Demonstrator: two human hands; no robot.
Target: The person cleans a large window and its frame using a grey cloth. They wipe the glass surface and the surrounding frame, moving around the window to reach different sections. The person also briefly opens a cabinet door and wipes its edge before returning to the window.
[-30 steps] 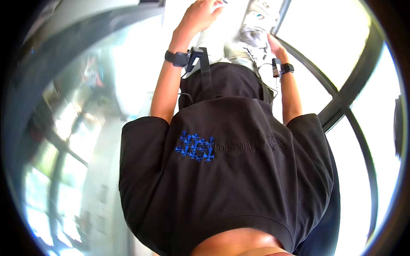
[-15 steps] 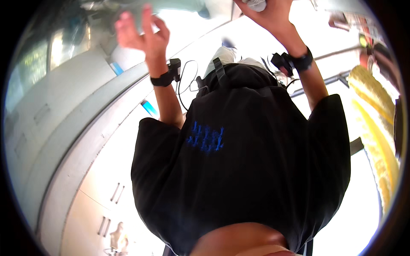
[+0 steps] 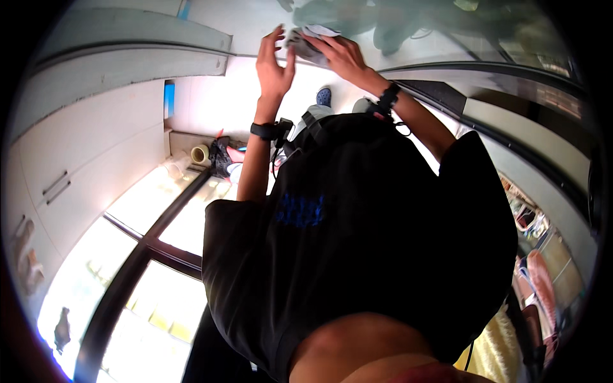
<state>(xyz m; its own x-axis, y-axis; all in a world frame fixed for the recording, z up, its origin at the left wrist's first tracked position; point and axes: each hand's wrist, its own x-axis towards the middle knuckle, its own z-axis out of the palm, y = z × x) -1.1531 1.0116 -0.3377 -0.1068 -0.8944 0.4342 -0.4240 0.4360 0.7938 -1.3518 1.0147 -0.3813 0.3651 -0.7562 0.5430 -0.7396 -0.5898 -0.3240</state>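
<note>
A crumpled grey and white cloth (image 3: 305, 50) is in my right hand (image 3: 346, 62), its fingers laid over the cloth's right side. My left hand (image 3: 274, 69) is raised just left of it, thumb and fingers apart. The left thumb tip comes close to the cloth's edge; whether it touches I cannot tell. Both hands are at the upper middle of the view, in front of a glass panel (image 3: 408, 38) with greenish reflections. Each wrist wears a black strap with a small device.
Below my hands a blue clog (image 3: 324, 96) shows on the pale floor. White cabinets (image 3: 96, 166) with bar handles line the left. A cream roll (image 3: 200, 154) and a black bag (image 3: 220, 157) lie near a dark-framed window (image 3: 148, 246). Yellow fluffy fabric (image 3: 495, 345) shows lower right.
My body has turned, so the glass panel now lies ahead. My hands have come together from wide apart, and the cloth in my right hand is now beside my left hand.
</note>
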